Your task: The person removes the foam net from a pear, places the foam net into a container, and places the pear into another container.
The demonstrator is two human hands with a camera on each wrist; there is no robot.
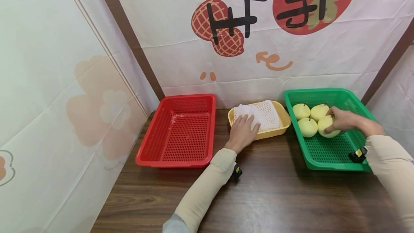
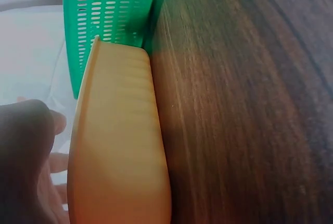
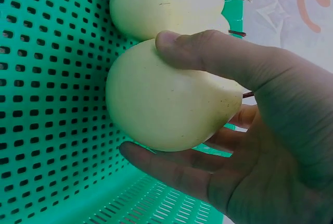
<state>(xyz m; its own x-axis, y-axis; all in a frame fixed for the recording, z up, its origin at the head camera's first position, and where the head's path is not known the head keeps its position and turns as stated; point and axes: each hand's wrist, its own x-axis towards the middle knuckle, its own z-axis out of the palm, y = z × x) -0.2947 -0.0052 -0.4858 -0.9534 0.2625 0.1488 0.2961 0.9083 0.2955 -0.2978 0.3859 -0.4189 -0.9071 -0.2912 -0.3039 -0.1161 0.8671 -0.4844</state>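
In the green basket (image 1: pixel 333 154) at the right sit several pale yellow-green pears, close together with their stems up. My right hand (image 1: pixel 346 120) grips the front right pear (image 1: pixel 325 126), thumb on one side and fingers around the other. The right wrist view shows this pear (image 3: pixel 166 99) resting against its neighbours. My left hand (image 1: pixel 241 134) lies over white foam net sleeves (image 1: pixel 269 115) in a small yellow basket (image 1: pixel 273 133), its fingers extended onto them. From the left wrist, the yellow basket's side wall (image 2: pixel 119 130) hides most of the fingers and the sleeves.
A red perforated basket (image 1: pixel 187 136) with nothing in it stands at the left. All the baskets are on a dark wood table (image 1: pixel 268 190). Behind them hangs a printed white cloth (image 1: pixel 181 53), and another cloth panel (image 1: pixel 48 118) closes off the left side.
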